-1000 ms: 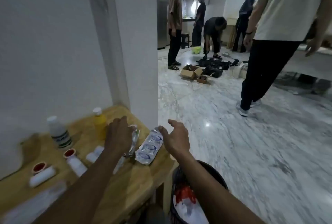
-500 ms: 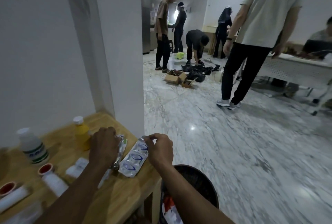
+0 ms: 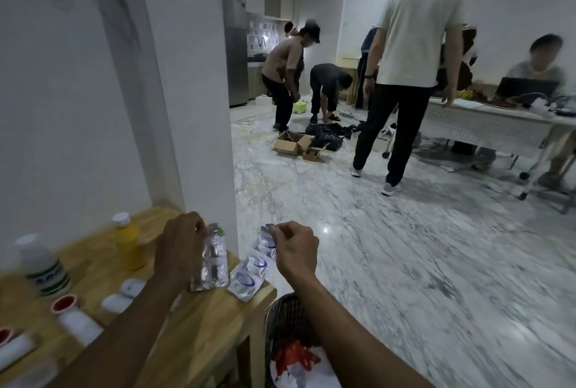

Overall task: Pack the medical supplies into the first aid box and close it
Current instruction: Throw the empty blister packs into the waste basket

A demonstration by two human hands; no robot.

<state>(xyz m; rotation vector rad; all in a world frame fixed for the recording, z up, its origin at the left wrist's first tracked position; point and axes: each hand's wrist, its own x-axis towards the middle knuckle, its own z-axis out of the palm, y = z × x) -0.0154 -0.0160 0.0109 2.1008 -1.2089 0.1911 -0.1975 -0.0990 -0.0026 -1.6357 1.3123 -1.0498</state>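
Wooden table (image 3: pixel 199 325): each hand pinches a crinkly foil strip (blurred).

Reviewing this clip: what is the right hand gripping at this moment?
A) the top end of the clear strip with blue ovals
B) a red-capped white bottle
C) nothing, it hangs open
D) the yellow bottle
A: the right hand pinches the upper end of the blue-oval strip, whose lower end lies on the wooden table.
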